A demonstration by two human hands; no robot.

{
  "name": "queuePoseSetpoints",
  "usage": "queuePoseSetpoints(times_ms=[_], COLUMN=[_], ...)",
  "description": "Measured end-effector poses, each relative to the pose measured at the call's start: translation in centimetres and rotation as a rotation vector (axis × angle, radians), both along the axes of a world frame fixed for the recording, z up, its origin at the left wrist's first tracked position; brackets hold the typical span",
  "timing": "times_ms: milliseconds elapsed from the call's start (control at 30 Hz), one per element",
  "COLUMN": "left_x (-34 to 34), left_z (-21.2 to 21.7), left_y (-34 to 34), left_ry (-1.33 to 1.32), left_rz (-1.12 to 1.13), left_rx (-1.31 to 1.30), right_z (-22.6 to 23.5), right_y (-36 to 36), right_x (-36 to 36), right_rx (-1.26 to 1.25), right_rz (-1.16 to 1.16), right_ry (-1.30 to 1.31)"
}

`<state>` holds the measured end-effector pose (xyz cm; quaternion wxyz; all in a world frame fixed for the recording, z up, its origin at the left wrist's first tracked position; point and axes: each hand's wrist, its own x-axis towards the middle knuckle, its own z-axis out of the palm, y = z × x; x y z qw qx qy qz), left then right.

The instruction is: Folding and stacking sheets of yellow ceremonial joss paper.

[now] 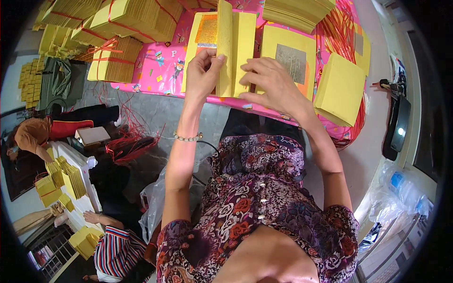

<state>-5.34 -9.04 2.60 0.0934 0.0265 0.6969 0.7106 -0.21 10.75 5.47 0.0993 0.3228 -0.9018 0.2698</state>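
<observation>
Left hand grip pinching edge of yellow stack on pink desk, right hand loosely spread beside it; bundles at left tied, seemingly done, this one untied, seemingly unfinished.

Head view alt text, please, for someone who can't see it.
A person's left hand touches a stack of yellow paper, the right hand open beside it, over a pink cartoon-print tablecloth; red-tied bundles sit upper left.

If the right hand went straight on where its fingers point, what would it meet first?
Likely the upright yellow paper stack, just left of the right hand; depth is unclear.
</observation>
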Motion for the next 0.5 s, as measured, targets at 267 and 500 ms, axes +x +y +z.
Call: queuePoseSetpoints(times_ms=[267,500], left_x=[-0.2,-1.2], left_z=[0.6,2.2], left_y=[0.1,-0.1], left_ry=[-0.036,-0.101], left_rz=[-0.008,-0.138], left_rx=[-0.02,-0.175], right_z=[0.4,-0.7], right_y=[-2.0,-4.5], right_x=[0.7,-0.6], right_rx=[0.013,-0.111], right_rz=[-0.015,0.079], right_ry=[-0.091,0.281])
